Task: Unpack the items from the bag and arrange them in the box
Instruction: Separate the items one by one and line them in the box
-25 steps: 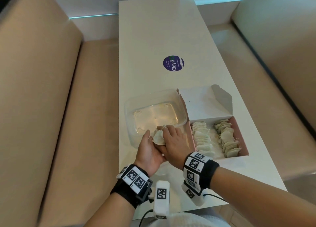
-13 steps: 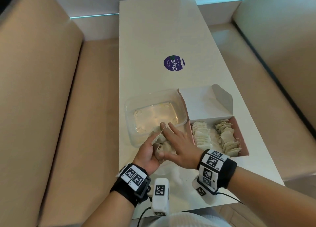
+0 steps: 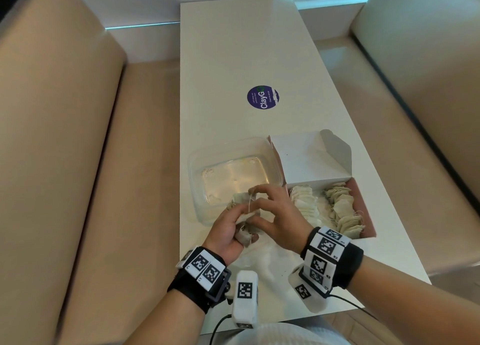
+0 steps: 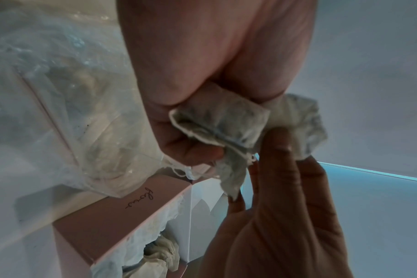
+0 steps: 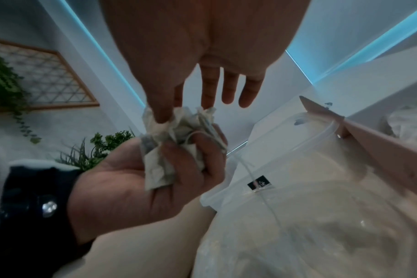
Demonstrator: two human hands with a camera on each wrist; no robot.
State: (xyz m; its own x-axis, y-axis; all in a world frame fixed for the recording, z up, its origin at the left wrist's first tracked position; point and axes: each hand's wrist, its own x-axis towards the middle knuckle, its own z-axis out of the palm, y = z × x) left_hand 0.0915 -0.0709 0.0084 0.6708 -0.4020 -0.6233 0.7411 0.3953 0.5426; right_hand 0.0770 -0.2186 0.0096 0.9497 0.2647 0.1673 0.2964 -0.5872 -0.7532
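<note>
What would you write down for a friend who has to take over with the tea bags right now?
Left hand: grips a bunch of tea bags above the table's near edge.
Right hand: thumb and forefinger pinch one bag of that bunch, other fingers spread.
Clear tub: sits left of the box and looks almost empty, only crumbs inside.
Box: open, lid up, two rows of tea bags already standing in it.
Plastic bag: lies crumpled near the box.
Done: most bags boxed.
Left: separate the bunch in hand and add those bags to the rows.
</note>
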